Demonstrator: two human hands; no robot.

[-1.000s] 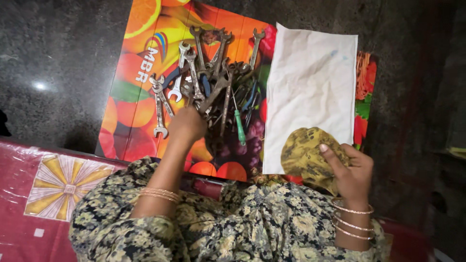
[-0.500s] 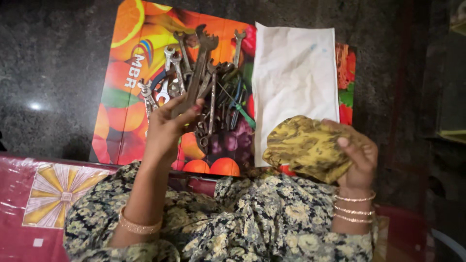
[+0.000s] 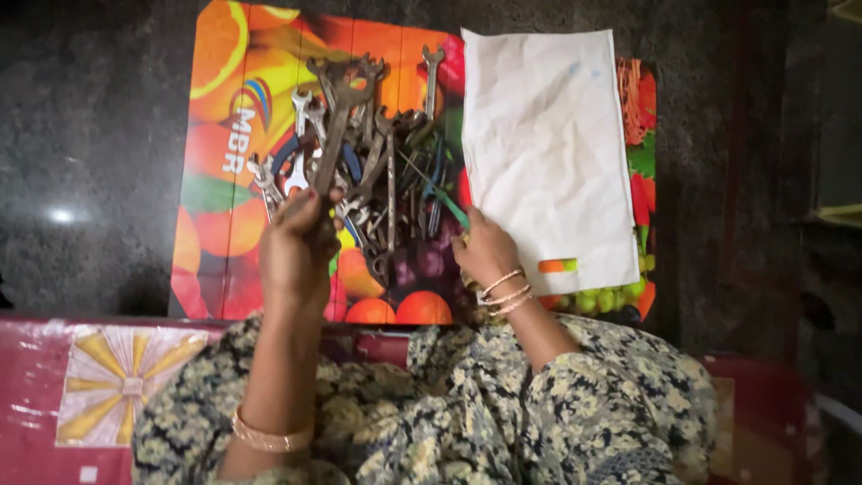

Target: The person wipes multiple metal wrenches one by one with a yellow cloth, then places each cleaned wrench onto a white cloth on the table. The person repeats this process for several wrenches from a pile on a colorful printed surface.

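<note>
Your left hand (image 3: 296,247) is closed around the lower shank of a large open-end spanner (image 3: 334,135). The fingers wrap the handle fully; no gap shows between them and the metal. The spanner's long axis runs away from your fingers, forward and slightly to the right, so the open jaw end stands at the far tip, above the pile of spanners (image 3: 377,171). From the picture you cannot tell whether the far end is raised above the pile or resting on it.

Your right hand (image 3: 483,250) sits at the near right edge of the same pile, beside the white cloth (image 3: 548,135). The fingers are curled at the near end of a green-handled screwdriver (image 3: 446,199), whose shaft slants away from them, forward and to the left. Whether these fingers are gripping it or only touching it cannot be told.

Both hands lie over the fruit-printed board (image 3: 215,180). The held spanner is to the left of your right fingers, with several loose tools between. The left hand is the nearer one to it, being already on it.
</note>
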